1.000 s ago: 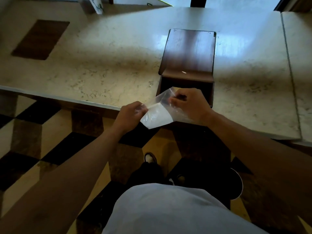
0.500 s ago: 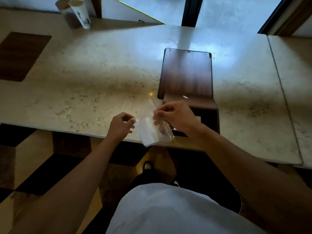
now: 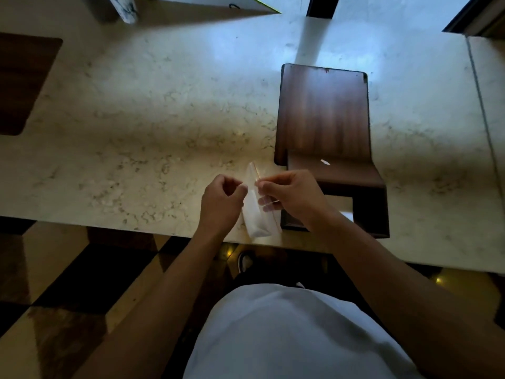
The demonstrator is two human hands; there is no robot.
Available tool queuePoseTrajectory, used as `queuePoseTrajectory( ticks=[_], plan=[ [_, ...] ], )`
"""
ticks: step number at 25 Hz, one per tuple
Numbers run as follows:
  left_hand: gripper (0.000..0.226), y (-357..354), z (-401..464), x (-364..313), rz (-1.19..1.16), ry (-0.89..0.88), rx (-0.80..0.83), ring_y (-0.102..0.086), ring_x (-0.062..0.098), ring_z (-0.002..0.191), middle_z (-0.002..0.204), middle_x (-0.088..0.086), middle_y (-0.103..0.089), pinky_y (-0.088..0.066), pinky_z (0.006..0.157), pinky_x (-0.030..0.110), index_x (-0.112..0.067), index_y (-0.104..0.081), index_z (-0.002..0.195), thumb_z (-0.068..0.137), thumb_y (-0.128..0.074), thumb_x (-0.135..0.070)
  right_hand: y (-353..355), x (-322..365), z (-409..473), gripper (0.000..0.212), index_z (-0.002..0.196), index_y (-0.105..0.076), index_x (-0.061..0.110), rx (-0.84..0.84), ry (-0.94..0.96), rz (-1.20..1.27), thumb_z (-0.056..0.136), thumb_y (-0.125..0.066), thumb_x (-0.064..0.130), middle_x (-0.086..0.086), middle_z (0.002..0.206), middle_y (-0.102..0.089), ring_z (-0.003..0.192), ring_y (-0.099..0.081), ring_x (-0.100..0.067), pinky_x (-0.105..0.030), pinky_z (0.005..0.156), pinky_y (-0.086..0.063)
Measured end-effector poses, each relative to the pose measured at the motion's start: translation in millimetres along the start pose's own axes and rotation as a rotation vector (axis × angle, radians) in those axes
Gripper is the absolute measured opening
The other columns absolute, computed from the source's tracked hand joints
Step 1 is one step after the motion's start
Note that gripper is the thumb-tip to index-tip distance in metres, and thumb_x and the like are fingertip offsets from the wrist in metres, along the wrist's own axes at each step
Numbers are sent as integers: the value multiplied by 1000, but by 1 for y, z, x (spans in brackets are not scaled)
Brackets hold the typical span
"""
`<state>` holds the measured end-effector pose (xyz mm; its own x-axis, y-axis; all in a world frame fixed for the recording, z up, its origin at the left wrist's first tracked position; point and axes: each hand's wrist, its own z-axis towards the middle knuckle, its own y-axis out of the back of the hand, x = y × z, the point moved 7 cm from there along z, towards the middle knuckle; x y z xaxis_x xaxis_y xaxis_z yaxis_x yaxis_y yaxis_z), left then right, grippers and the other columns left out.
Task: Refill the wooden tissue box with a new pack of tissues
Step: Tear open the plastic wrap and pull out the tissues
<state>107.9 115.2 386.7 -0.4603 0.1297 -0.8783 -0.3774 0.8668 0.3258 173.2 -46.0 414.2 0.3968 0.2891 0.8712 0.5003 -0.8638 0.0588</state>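
Note:
A clear plastic pack of white tissues (image 3: 257, 217) hangs upright over the table's near edge, pinched at its top between both hands. My left hand (image 3: 221, 199) grips its left side and my right hand (image 3: 289, 194) grips its right side, fingers showing through the film. Just right of the pack stands the dark wooden tissue box (image 3: 366, 203), open toward me, with its flat wooden lid (image 3: 323, 113) slid out beyond it. A small white scrap lies on the box top.
The marble table (image 3: 150, 132) runs wide to the left, with a dark brown inlay (image 3: 24, 83) at the far left and a patterned paper cup (image 3: 123, 6) at the back. A seam splits off a second slab (image 3: 492, 110) at the right. Checkered floor lies below.
The pack has been lifted from below the table edge up over the tabletop and turned upright. Both hands have moved closer together at its top.

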Motion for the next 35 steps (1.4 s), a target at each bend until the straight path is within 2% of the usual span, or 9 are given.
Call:
queuePoseTrajectory(
  ticks=[2, 5, 9, 16, 19, 23, 25, 28, 35],
  plan=[
    [14, -3, -10, -17, -119, -30, 62, -71, 19, 61, 70, 5, -73, -62, 61, 34, -11, -68, 89, 91, -68, -25, 0, 1, 0, 6, 87, -78, 19, 13, 0, -14, 88, -76, 25, -2, 82, -80, 76, -78, -17, -27, 68, -62],
    [21, -10, -20, -33, -163, -66, 143, -74, 24, 62, 72, 6, -76, -63, 59, 34, -9, -71, 90, 91, -72, -30, 4, 3, -2, 15, 81, -78, 22, 30, 7, -42, 85, -76, 36, -4, 78, -79, 72, -76, -16, -24, 65, -60],
    [28, -14, -21, -33, -149, -20, 128, -75, 25, 62, 70, 7, -77, -64, 61, 37, -5, -72, 87, 89, -74, -32, 7, 2, -3, 10, 80, -80, 26, 88, 28, -78, 89, -76, 26, -4, 78, -80, 70, -76, -13, -21, 65, -59],
    [34, -20, -21, -25, -77, 60, 167, -76, 25, 66, 69, 9, -77, -65, 67, 41, -4, -73, 84, 89, -73, -37, 11, -4, 2, 11, 74, -80, 31, 152, -2, -189, 85, -80, 30, 0, 74, -78, 65, -72, -5, -20, 64, -59],
    [25, -22, -24, -27, -89, 44, 203, -77, 24, 70, 73, 8, -78, -65, 70, 41, -7, -75, 88, 92, -70, -32, 11, -7, 2, 10, 78, -79, 19, 176, -46, -188, 84, -81, 26, -3, 74, -79, 66, -72, -7, -21, 64, -58],
    [17, -22, -26, -30, -125, 31, 222, -77, 24, 69, 72, 8, -78, -63, 62, 29, -8, -76, 87, 96, -64, -16, 16, -1, -3, 14, 77, -80, 21, 213, -62, -114, 70, -85, 32, -7, 81, -80, 72, -74, -13, -27, 71, -62],
    [15, -23, -26, -31, -104, 28, 228, -77, 24, 67, 71, 9, -78, -63, 61, 30, -9, -74, 85, 94, -63, -11, 17, 0, -7, 15, 76, -81, 23, 239, -67, -116, 67, -83, 33, -6, 81, -80, 72, -74, -12, -28, 72, -62],
    [13, -28, -28, -30, -40, 25, 249, -76, 25, 64, 69, 8, -77, -63, 62, 36, -10, -72, 83, 93, -64, -11, 19, -4, -5, 3, 79, -80, 21, 228, -71, -149, 79, -82, 23, -6, 81, -80, 71, -73, -12, -28, 71, -63],
    [23, -37, -31, -28, 110, 36, 415, -66, 20, 57, 64, 4, -72, -58, 59, 35, -8, -68, 79, 96, -54, -15, 20, -7, -2, 9, 77, -77, 15, 255, -31, -309, 87, -78, 16, -2, 72, -77, 63, -69, -8, -24, 66, -61]
  ],
)
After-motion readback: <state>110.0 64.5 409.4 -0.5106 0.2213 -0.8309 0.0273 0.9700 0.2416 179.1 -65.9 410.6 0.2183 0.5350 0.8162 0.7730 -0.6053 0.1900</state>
